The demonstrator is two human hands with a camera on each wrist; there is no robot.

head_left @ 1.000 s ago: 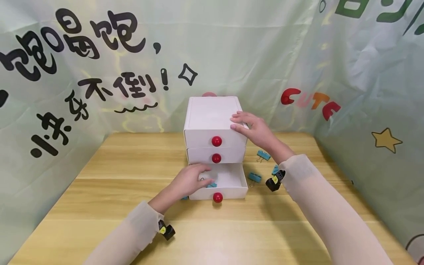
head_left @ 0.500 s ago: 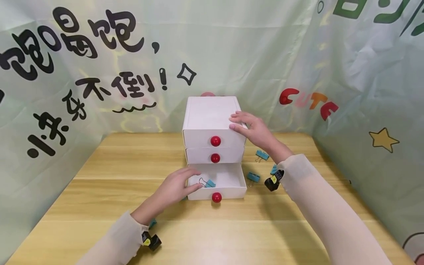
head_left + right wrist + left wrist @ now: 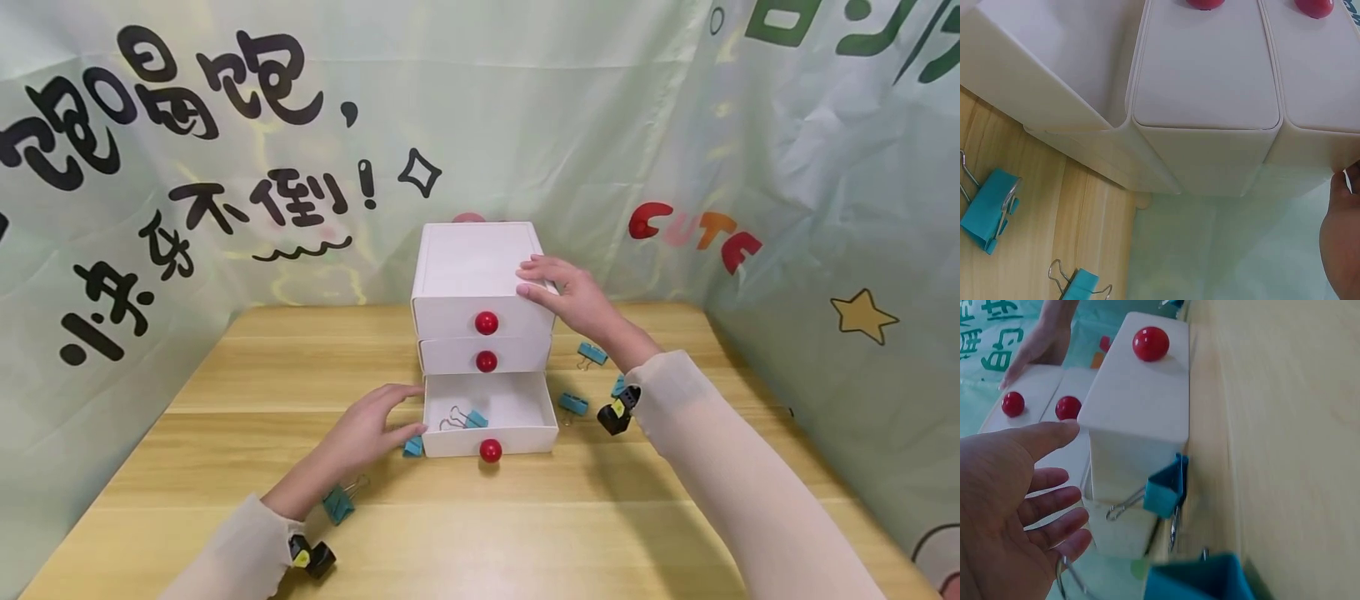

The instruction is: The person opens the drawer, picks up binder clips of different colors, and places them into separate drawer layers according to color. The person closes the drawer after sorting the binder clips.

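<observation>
Left hand (image 3: 367,429) spread, holding nothing, beside pulled-out bottom drawer (image 3: 517,400); blue clip (image 3: 476,419) inside. Right hand (image 3: 567,292), fingers extended, rests on white cabinet (image 3: 472,258). Other clips (image 3: 573,404) on surface (image 3: 570,533).

Pale green sheeting (image 3: 525,125) backs a wood-grain tabletop (image 3: 600,533). Black lettering (image 3: 213,196) and a yellow star (image 3: 864,317) decorate the sheeting.

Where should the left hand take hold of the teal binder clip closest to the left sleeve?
Probably pinch the binder clip by its teal body, left hand coming from above: the body lies apart from the open drawer, and its wire handle slants away toward that drawer.
</observation>
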